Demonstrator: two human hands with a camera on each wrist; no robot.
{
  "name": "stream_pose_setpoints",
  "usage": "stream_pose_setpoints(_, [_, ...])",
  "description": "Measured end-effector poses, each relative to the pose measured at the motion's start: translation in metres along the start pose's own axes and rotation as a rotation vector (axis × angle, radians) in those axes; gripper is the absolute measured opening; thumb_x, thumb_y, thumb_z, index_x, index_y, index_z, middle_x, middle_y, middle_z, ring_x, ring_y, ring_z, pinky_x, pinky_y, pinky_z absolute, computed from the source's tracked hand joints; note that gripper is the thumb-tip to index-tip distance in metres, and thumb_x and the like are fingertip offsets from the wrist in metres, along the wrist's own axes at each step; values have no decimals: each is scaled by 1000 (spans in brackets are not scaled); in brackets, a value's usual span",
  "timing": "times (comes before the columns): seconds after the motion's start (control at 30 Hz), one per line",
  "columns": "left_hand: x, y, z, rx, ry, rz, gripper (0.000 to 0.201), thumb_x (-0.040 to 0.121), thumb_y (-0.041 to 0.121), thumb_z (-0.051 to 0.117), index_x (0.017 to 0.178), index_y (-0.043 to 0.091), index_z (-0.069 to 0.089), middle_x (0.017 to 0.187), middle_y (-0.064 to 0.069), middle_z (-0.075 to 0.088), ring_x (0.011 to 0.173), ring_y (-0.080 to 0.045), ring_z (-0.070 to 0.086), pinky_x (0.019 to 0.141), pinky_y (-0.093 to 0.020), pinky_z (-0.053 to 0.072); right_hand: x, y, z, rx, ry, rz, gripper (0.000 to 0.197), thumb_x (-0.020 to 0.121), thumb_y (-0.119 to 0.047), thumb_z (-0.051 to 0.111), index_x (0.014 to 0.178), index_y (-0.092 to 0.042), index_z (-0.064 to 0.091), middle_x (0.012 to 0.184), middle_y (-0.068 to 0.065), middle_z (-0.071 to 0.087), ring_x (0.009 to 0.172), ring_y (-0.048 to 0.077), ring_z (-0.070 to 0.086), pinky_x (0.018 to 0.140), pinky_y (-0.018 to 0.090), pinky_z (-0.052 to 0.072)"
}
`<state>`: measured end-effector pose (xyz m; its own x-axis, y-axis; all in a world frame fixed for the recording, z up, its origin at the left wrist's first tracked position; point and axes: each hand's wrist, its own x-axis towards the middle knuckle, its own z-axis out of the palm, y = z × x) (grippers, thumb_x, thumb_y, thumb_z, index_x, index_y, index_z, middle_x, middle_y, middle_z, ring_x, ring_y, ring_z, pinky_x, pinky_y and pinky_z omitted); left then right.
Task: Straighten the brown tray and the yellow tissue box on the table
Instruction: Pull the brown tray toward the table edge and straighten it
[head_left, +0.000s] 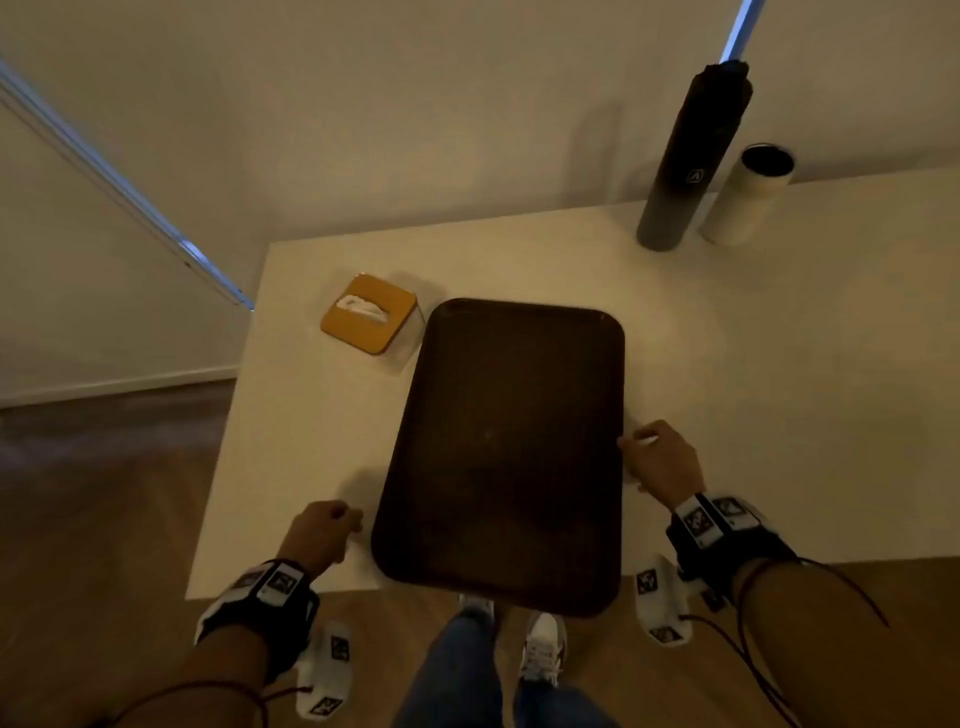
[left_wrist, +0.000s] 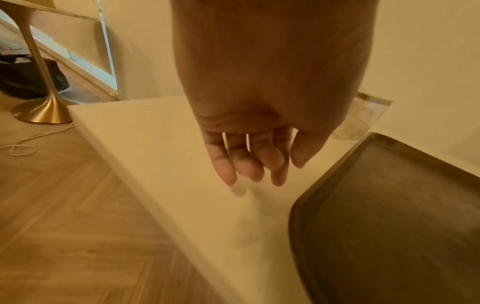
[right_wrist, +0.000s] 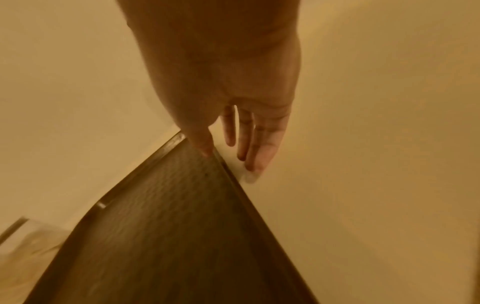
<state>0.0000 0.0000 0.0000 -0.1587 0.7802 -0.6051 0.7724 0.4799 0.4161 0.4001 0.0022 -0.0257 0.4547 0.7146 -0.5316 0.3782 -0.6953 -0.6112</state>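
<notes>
The brown tray (head_left: 498, 447) lies lengthwise on the white table (head_left: 779, 364), slightly skewed, with its near end hanging over the front edge. The yellow tissue box (head_left: 369, 314) sits turned at an angle just beyond the tray's far left corner, and its clear side shows in the left wrist view (left_wrist: 366, 115). My left hand (head_left: 343, 519) hovers over the table left of the tray (left_wrist: 389, 226), fingers (left_wrist: 226, 170) loosely hanging, holding nothing. My right hand (head_left: 641, 447) is at the tray's right rim (right_wrist: 233, 179). Its thumb (right_wrist: 201, 144) touches the rim and its fingers (right_wrist: 257, 156) point straight down beside it.
A tall black cylinder (head_left: 691, 161) and a white tumbler (head_left: 748, 195) stand at the table's back right against the wall. The table's left edge (left_wrist: 124, 164) drops to wooden floor. A gold lamp base (left_wrist: 44, 111) stands there.
</notes>
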Motion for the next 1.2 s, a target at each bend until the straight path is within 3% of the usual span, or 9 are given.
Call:
stream_pose_setpoints(0.1, [15,3,-6,-29,11,-8,31,92,24,52,71,6,66,55,-10,58,52,-26,55,60,-31,44,15,-16,3,-38,-24,4,25,86,-33,63,94,-10,62,84,13,72,67,30,71,70,45,60])
stream_pose_setpoints(0.2, [22,10,-7,-25,5,13,27,91,26,53,73,9,65,59,-10,63,56,-25,60,64,-34,47,20,-25,6,-110,-31,-16,21,88,-26,61,90,-5,63,90,15,69,77,30,65,68,31,47])
stream_pose_setpoints(0.33, [29,33,1,-51,26,95,14,89,27,54,90,16,63,81,-6,68,73,-21,64,64,-31,46,23,-21,9,-29,15,38,23,87,-26,63,94,-4,68,91,14,69,87,33,68,77,42,57])
stream_pose_setpoints(0.43, [42,54,8,-41,31,145,22,88,27,55,106,16,61,97,-5,64,87,-21,60,76,-33,47,25,-9,8,43,64,107,16,85,-26,64,86,-10,67,91,14,71,85,33,70,79,50,59])
stream_pose_setpoints(0.6, [62,86,16,-12,126,128,37,89,31,54,121,13,53,115,-10,54,92,-24,55,79,-34,45,18,13,8,205,169,271,13,83,-27,64,83,-14,65,90,14,72,86,36,71,82,52,59])
stream_pose_setpoints(0.77, [74,110,22,-163,177,81,48,86,18,53,132,10,42,124,-18,52,109,-37,55,92,-46,48,2,10,13,437,242,414,10,91,-15,61,87,-6,62,86,15,67,75,33,69,76,48,60])
stream_pose_setpoints(0.93, [92,137,22,-215,182,108,46,86,9,46,132,10,42,122,-21,56,111,-40,55,92,-49,47,2,13,19,535,292,499,14,91,-16,61,98,-3,63,94,18,68,83,38,70,80,54,60])
stream_pose_setpoints(1.07, [94,163,15,4,113,240,52,88,12,46,139,13,36,130,-18,49,111,-39,56,90,-45,45,4,15,18,547,333,532,11,89,-22,62,85,-12,60,100,21,68,91,41,68,84,58,57])
stream_pose_setpoints(1.2, [85,179,-15,301,346,514,37,92,30,46,125,13,50,125,-8,53,104,-29,59,70,-35,44,11,7,23,564,334,546,13,88,-23,63,80,-14,58,102,22,68,96,42,67,86,58,56])
